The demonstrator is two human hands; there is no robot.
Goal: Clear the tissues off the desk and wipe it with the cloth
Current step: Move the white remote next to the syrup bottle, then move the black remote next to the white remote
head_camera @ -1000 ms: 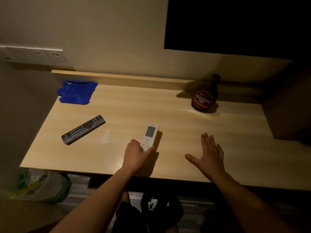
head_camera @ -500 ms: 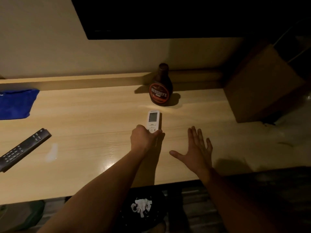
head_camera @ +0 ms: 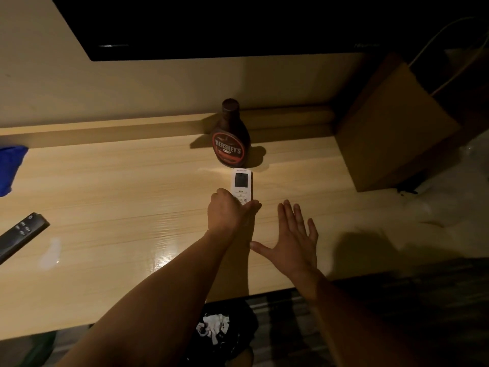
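My left hand (head_camera: 228, 213) grips the lower end of a white remote with a small screen (head_camera: 241, 184) on the wooden desk (head_camera: 127, 197), just in front of a brown syrup bottle (head_camera: 230, 136). My right hand (head_camera: 292, 239) hovers flat with spread fingers to the right of it, holding nothing. The blue cloth (head_camera: 10, 168) lies at the desk's far left edge. Crumpled white tissues (head_camera: 213, 327) sit in a dark bin (head_camera: 238, 337) under the desk's front edge.
A black remote (head_camera: 22, 235) lies at the left of the desk. A cardboard box (head_camera: 397, 128) stands at the right end against the wall. A dark screen (head_camera: 211, 25) hangs above. Something green (head_camera: 39, 348) shows on the floor at bottom left.
My left hand has slid the white remote to the right and back, up close to the syrup bottle. My right hand moved along beside it, and my view turned right.
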